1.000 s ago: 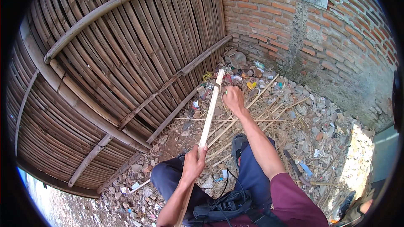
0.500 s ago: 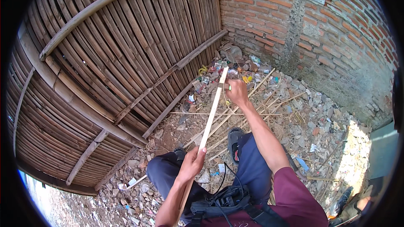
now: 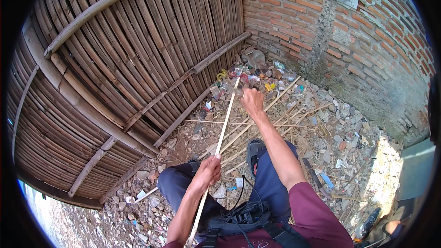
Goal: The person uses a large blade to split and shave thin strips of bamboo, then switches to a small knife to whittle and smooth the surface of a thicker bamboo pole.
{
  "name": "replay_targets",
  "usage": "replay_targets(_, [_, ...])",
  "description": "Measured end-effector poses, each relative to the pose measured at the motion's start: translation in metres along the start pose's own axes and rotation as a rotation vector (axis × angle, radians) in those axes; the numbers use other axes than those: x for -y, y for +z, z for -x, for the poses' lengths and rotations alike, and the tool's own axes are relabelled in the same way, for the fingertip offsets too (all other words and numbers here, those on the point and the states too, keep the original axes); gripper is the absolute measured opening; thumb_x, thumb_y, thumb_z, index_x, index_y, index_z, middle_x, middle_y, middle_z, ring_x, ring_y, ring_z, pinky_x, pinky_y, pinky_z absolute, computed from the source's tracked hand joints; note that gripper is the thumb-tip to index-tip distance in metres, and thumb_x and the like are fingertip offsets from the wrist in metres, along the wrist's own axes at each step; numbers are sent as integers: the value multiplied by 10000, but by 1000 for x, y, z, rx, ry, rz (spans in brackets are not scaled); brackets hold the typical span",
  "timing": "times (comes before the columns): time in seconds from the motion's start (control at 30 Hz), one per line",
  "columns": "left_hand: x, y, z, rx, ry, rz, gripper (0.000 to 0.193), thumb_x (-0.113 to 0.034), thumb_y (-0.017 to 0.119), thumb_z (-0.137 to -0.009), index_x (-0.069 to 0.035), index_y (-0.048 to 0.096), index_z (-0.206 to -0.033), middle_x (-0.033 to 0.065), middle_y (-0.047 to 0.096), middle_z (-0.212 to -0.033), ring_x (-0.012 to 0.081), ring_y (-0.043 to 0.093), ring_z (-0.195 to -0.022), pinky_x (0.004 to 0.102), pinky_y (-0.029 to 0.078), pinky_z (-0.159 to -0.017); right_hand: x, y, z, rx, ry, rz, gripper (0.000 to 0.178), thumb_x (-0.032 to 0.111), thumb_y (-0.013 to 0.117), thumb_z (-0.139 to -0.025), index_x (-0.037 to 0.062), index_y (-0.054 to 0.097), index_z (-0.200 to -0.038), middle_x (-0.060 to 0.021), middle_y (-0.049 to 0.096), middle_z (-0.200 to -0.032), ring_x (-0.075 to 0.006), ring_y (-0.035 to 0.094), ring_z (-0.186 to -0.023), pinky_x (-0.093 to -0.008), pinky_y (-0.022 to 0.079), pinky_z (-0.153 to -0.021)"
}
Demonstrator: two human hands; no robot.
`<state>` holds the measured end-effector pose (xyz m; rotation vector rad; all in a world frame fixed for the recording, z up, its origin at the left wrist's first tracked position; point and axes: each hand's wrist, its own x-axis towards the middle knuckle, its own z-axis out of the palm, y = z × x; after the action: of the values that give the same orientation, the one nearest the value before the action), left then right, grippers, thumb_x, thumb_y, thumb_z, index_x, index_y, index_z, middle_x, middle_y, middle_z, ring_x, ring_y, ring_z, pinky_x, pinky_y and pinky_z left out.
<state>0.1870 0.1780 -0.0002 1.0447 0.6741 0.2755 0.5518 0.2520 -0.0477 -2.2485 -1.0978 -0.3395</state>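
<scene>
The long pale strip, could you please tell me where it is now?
In the head view, the strip slants from the lower edge, left of centre, through the left hand and up beside the right hand.

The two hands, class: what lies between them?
In the head view, a stretch of pale strip runs from the left hand toward the right hand.

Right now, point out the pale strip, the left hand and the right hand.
Pale strip (image 3: 228,117): head view, on its bare upper stretch.
Left hand (image 3: 208,172): head view, middle of the closed hand.
Right hand (image 3: 253,102): head view, back of the hand.
</scene>
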Motion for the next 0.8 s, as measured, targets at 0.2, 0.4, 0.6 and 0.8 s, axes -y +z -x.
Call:
replay_targets(0.2, [7, -27, 68, 3, -84, 29, 409, -395, 508, -1145, -117, 431, -855, -62, 320, -605, 60, 296, -411, 241, 266, -393, -130, 1, 3, 307, 465, 128, 288, 208, 632, -916, 25, 811, -1047, -237, 772, -1107, -400, 741, -1107, -498, 588, -927])
replay_targets(0.4, [-2, -41, 55, -38, -33, 41, 382, -388, 525, -1134, -129, 452, -863, -69, 322, -618, 43, 269, -431, 232, 252, -395, -103, -5, -10, 369, 258, -400, 307, 180, 562, -906, 31, 800, -1029, -166, 765, -864, -247, 743, -838, -400, 545, -782])
replay_targets(0.6, [-20, -33, 55, 4, 65, -232, 338, -369, 518, -1145, -86, 536, -961, -60, 425, -609, 42, 378, -408, 241, 300, -383, -25, -46, -7, 196, 138, -800, 277, 202, 553, -1018, 128, 745, -1204, 9, 665, -781, -99, 598, -722, -293, 472, -702])
replay_targets(0.8, [-52, -45, 44, -346, 346, -961, 426, -357, 641, -1063, 34, 566, -909, 246, 554, -665, 400, 574, -586, 497, 414, -601, 0, -66, -6, 78, 218, -974, 355, 206, 560, -1052, 104, 669, -1374, 7, 652, -793, -96, 592, -745, -286, 468, -713])
